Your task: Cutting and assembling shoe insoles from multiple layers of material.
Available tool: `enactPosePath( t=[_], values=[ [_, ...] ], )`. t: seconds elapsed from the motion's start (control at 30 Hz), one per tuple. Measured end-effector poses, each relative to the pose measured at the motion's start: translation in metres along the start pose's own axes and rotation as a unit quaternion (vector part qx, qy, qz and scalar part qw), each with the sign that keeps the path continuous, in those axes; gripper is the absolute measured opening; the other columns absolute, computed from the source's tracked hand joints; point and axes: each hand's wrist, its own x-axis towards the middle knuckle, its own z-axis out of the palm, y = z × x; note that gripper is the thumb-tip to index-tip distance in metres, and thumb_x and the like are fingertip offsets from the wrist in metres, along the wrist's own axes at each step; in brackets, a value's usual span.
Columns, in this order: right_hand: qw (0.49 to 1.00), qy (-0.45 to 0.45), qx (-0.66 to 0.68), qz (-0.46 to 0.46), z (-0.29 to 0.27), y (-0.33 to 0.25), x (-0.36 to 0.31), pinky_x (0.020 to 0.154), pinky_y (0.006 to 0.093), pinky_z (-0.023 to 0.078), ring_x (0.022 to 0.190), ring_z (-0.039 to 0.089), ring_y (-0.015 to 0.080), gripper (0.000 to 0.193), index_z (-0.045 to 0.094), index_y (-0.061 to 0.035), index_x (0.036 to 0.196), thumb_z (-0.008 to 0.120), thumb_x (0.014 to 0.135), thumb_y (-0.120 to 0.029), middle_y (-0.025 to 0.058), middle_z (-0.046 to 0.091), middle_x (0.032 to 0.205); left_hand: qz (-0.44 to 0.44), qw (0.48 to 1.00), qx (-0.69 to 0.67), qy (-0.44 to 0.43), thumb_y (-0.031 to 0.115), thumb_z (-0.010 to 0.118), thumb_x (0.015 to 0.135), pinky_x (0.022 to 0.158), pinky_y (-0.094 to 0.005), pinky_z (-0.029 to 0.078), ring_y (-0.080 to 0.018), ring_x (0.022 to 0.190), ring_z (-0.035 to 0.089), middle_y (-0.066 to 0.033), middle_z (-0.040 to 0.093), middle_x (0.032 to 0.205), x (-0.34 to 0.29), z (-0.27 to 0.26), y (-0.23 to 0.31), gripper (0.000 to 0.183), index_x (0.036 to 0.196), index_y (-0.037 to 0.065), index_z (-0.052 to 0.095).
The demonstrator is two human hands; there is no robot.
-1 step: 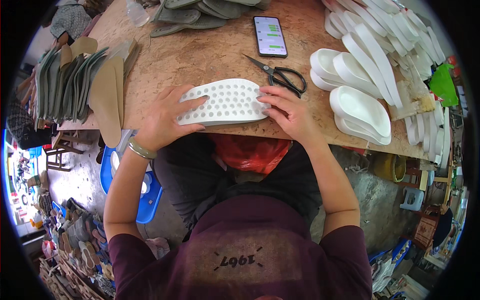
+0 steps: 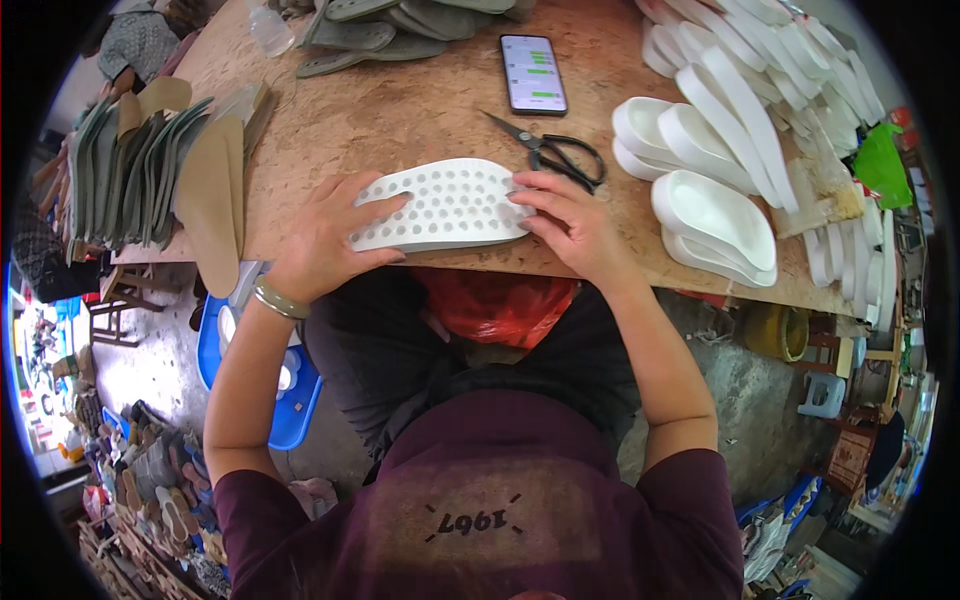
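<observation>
Two-handed hold on a white sole (image 2: 440, 207), as I view it remotely from the head camera. The sole is at the middle of the near edge of the surface (image 2: 400, 115), its dimpled face upward. My left hand (image 2: 325, 235) clamps the left end, thumb along the near side, a finger across the top; my right hand (image 2: 572, 228) pinches the right end. I judge even, light pressure best, turning the sole away from the scissors (image 2: 537, 142) just beyond the right hand.
</observation>
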Motion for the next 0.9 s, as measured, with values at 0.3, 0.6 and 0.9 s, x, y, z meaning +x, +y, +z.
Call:
enactPosePath(
  t=[0.3, 0.6, 0.9],
  values=[
    [0.959, 0.149, 0.234, 0.052, -0.006, 0.002, 0.000, 0.104, 0.0338, 0.047, 0.121, 0.059, 0.0195, 0.035, 0.060, 0.0006, 0.131, 0.060, 0.096, -0.006, 0.0117, 0.062, 0.132, 0.092, 0.969, 0.154, 0.171, 0.025, 0.086, 0.064, 0.096, -0.0437, 0.046, -0.0317, 0.116, 0.056, -0.0099, 0.056, 0.132, -0.019, 0.001, 0.014, 0.059, 0.121, 0.026, 0.070],
    [0.916, 0.221, 0.316, 0.111, -0.006, 0.001, -0.034, 0.102, 0.0349, 0.048, 0.120, 0.060, 0.0205, 0.038, 0.059, 0.0043, 0.132, 0.057, 0.102, -0.018, 0.0123, 0.064, 0.128, 0.051, 0.960, -0.017, 0.274, 0.034, 0.086, 0.069, 0.097, -0.0437, 0.044, -0.0328, 0.119, 0.054, -0.0137, 0.055, 0.133, -0.041, 0.031, 0.049, 0.061, 0.125, 0.023, 0.068],
    [0.994, 0.066, 0.083, 0.004, -0.010, -0.023, -0.027, 0.113, 0.0443, 0.039, 0.135, 0.051, 0.0310, 0.049, 0.056, 0.0021, 0.135, 0.058, 0.100, -0.032, 0.0170, 0.059, 0.139, -0.224, 0.331, -0.916, 0.040, 0.050, 0.035, 0.107, 0.101, -0.0332, 0.050, -0.0166, 0.123, 0.058, -0.0051, 0.058, 0.139, -0.051, 0.077, 0.082, 0.059, 0.149, 0.010, 0.041]
  ],
)
